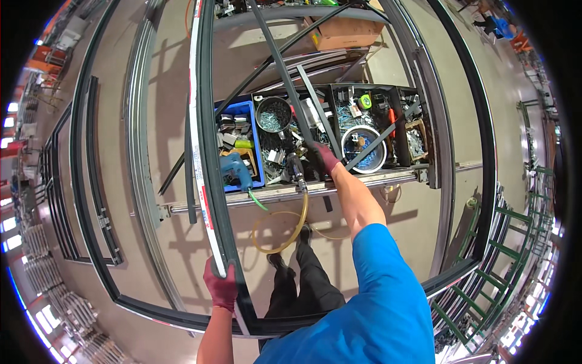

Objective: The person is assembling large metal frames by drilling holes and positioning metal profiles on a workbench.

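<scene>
My left hand (220, 286), in a dark red glove, is closed around the near end of a long dark frame bar (213, 182) with a white-and-red strip along it. My right hand (326, 159), gloved alike, reaches over the parts bin by the lower end of a slanting dark metal bar (280, 60). Just left of it is a black-and-silver air tool (296, 170) on a yellowish hose (298, 225). The right fingers are mostly hidden, so their grip cannot be made out. A blue power drill (238, 171) with a green cord lies by the blue crate.
A blue crate (260, 159) and a black divided bin (332, 130) hold screws, fittings, a round pan (274, 114), a white bucket (383, 159) and a green tape measure (364, 102). Large dark frames (485, 139) surround me. Beyond stands a cardboard box (348, 33); green racks (512, 250) are at right.
</scene>
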Available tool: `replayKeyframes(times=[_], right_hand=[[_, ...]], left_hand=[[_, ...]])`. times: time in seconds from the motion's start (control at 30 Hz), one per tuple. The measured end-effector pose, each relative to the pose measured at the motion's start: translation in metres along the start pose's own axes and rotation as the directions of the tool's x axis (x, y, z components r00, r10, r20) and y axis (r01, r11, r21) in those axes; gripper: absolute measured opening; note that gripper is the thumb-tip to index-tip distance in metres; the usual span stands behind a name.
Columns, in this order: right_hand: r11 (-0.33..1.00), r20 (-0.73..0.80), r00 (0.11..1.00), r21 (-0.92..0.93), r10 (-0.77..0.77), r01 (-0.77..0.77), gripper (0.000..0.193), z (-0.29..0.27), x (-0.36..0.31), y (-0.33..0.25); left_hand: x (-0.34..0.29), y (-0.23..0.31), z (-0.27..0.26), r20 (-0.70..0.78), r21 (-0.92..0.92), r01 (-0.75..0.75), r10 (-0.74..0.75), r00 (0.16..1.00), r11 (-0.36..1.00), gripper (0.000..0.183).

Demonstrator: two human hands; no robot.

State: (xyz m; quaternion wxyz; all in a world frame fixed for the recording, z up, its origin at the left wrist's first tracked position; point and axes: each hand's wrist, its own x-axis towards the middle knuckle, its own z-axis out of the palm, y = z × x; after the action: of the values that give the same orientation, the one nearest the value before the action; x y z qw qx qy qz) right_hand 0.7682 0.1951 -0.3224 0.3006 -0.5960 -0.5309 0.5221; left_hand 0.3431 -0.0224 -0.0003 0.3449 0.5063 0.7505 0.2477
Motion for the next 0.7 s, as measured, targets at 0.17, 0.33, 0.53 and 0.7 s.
replayKeyframes(times=[0.17, 0.33, 0.53, 0.7], right_hand=[[0.764, 0.075, 0.944, 0.569, 0.32, -0.304, 0.031, 0.021, 0.006, -0.04], [0.496, 0.243, 0.828, 0.703, 0.506, -0.51, 0.05, -0.001, 0.006, -0.014], [0.462, 0.17, 0.859, 0.784, 0.483, -0.416, 0.053, 0.023, 0.004, -0.037], [0.633, 0.084, 0.895, 0.678, 0.437, -0.373, 0.038, 0.019, 0.002, -0.061]], left_hand=[[-0.004, -0.013, -0.009, -0.006, 0.004, 0.06, -0.06, 0.998, 0.998, 0.036], [-0.001, -0.016, -0.002, 0.023, -0.001, 0.06, -0.06, 0.998, 0.998, 0.035], [-0.004, -0.022, -0.008, 0.017, 0.024, 0.054, -0.055, 0.998, 0.998, 0.035], [-0.003, -0.011, -0.007, 0.022, 0.027, 0.042, -0.042, 0.999, 0.999, 0.035]])
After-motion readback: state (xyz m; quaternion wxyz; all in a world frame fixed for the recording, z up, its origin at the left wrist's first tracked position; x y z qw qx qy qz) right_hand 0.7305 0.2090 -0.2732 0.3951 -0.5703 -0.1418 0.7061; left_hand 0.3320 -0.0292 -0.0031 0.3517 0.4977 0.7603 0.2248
